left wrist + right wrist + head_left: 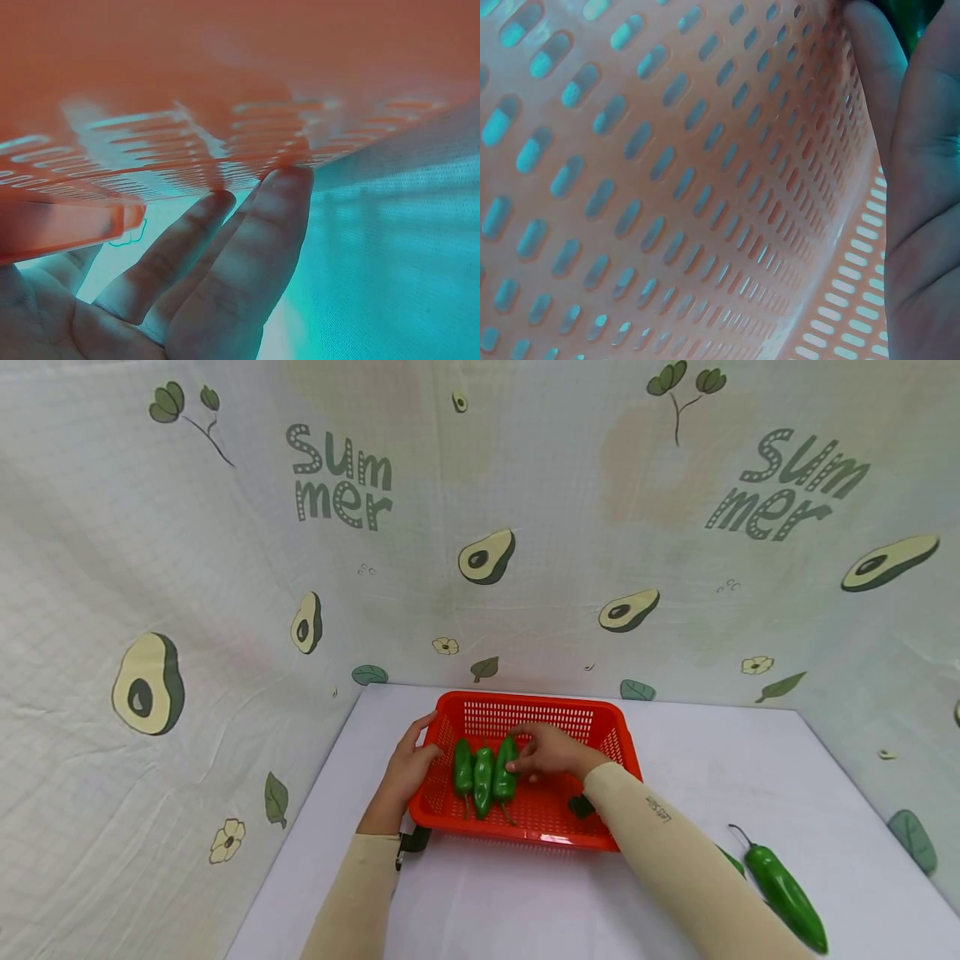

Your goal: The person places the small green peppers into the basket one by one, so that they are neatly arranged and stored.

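Note:
My left hand holds the left side of a red slotted plastic basket, the thumb over its rim. In the left wrist view, the fingers reach up against the outside of the slotted wall. Three green chili peppers lie side by side in the basket's left half: a left one, a middle one and a right one. My right hand is inside the basket and pinches the right pepper between thumb and fingers. Only a bit of green shows beside that hand in the right wrist view.
On the white table, another long green pepper lies at the right front. Beside it, more green is partly hidden by the right forearm. A pale cloth printed with avocados and leaves hangs behind the table and along its sides.

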Motion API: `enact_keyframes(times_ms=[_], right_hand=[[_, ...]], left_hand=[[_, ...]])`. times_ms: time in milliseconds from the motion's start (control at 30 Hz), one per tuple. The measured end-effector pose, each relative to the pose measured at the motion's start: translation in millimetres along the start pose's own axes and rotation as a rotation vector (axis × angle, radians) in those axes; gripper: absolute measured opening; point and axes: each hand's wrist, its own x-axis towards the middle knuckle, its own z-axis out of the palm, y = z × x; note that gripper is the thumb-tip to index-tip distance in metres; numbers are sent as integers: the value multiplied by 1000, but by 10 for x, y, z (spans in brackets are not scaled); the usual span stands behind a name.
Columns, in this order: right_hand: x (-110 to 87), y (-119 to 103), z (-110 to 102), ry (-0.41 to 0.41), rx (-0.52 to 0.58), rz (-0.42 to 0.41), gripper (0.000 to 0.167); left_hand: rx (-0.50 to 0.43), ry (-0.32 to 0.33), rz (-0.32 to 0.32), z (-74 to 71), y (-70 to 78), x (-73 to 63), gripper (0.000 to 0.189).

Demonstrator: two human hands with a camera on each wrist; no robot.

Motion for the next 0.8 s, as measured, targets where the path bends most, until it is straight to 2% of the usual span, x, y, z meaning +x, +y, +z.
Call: enact_keyframes(times_ms=[333,633,800], right_hand=[[0,3,3,-19,40,27,74],[-10,12,4,-46,-25,-8,60],[-15,4,1,-58,-45,-23,59]], left_hand=[[-12,-7,-17,-3,-1,-5,65],[-8,-8,-8,-10,-10,-6,65],[3,-1,-7,-5,4,-8,65]])
